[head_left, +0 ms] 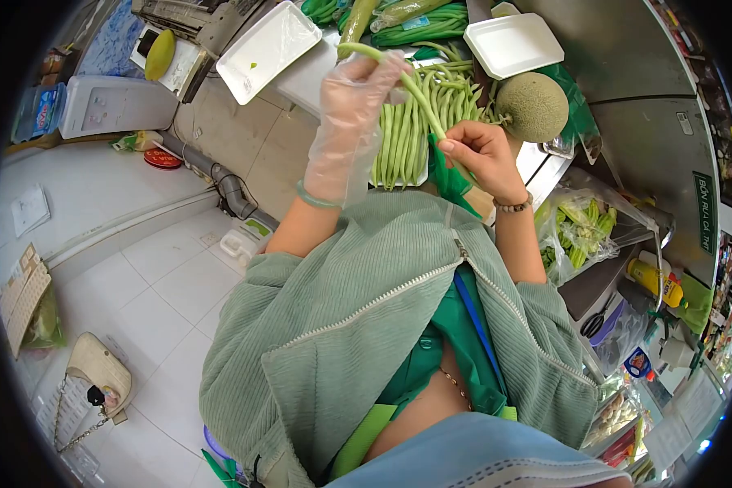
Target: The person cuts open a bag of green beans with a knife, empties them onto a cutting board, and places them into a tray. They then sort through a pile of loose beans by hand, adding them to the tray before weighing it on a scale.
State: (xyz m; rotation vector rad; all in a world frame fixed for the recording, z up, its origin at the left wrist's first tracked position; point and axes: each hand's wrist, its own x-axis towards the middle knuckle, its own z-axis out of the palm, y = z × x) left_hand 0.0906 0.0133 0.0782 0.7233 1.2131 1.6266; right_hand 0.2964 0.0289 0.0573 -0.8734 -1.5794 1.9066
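Observation:
A long green bean (421, 99) stretches between my two hands above the counter. My left hand (358, 85), in a clear plastic glove, pinches it near its upper end. The bare fingers of my right hand (481, 159) are closed around its lower part. Directly beneath, several green beans (400, 145) lie side by side in a neat row, apparently on a white tray mostly hidden under them. More loose beans (454, 80) are piled just behind. Green plastic (451, 183) hangs beside the row, under my right hand.
An almost bare white foam tray (268, 50) lies at the back left, another foam tray (514, 45) at the back right. A netted melon (532, 108) sits beside the beans. Bagged greens (577, 232) and scissors (598, 320) are to the right. A handbag (102, 370) rests at lower left.

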